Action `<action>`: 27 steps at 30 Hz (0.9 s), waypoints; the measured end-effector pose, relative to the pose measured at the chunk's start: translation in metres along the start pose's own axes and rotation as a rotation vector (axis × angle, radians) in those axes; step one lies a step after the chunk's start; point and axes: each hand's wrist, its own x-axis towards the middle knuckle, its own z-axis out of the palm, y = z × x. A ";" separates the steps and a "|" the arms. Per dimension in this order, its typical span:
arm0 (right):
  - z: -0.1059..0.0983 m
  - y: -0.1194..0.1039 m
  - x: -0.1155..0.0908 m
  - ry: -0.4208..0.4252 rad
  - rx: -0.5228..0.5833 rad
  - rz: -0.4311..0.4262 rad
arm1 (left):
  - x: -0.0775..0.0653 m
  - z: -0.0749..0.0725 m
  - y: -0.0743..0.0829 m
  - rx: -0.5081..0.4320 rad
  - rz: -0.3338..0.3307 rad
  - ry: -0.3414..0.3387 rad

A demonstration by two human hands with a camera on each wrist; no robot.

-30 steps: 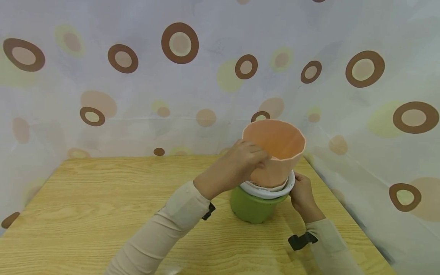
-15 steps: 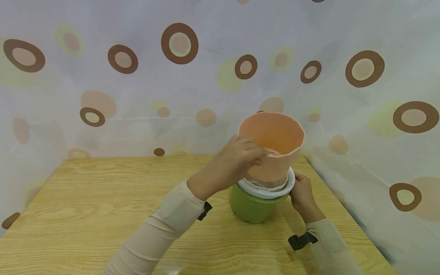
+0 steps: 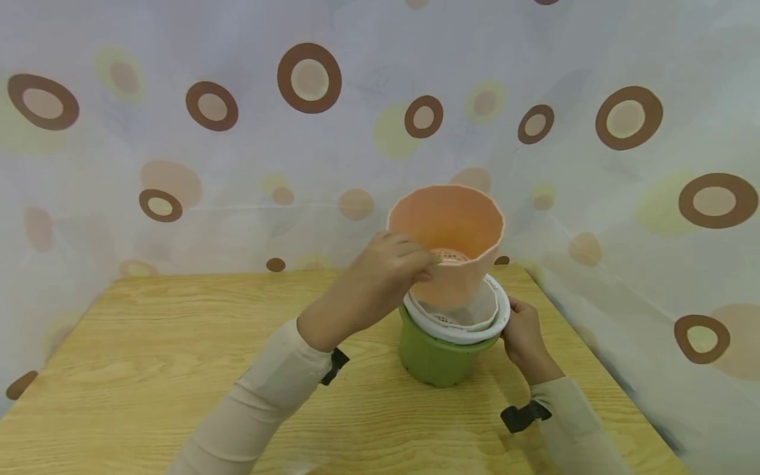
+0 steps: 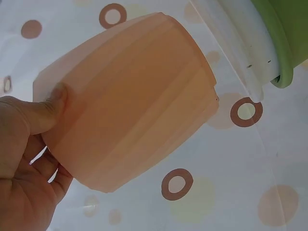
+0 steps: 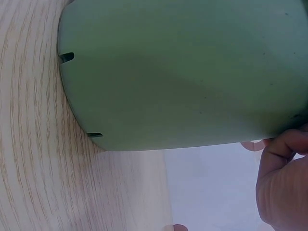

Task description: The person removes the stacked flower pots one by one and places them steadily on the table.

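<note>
My left hand [image 3: 388,267] pinches the rim of a peach-orange plastic flower pot [image 3: 469,280], thumb outside and fingers at the inside edge. In the left wrist view the pot [image 4: 134,106] hangs tilted, apart from the stack. Under it, a white flower pot [image 3: 503,316] with a thick rim sits in a green flower pot [image 3: 439,363] on the table. A thinner pale rim [image 3: 475,328] and a slotted bottom show inside the white one. My right hand [image 3: 525,336] holds the stack's right side at the rims; in the right wrist view its fingers curl at the green pot's upper edge.
The stack stands on a wood-grain table [image 3: 196,356], toward its right side. A pale cloth with brown and peach circles [image 3: 356,145] hangs behind and along the right edge. Each wrist carries a black strap mount [image 3: 525,417].
My left hand has drawn the orange pot up and to the left, out of the white one. More of the pale inside now shows. The right hand and the stack have stayed nearly still.
</note>
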 end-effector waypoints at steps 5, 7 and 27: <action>0.001 0.000 0.000 0.012 -0.005 0.001 | -0.007 -0.002 0.000 0.006 0.000 0.005; 0.001 0.000 -0.001 0.014 -0.009 0.003 | -0.010 -0.004 -0.001 0.001 -0.010 0.004; 0.000 -0.002 0.001 0.031 -0.007 0.007 | -0.063 -0.031 -0.015 0.016 -0.075 0.019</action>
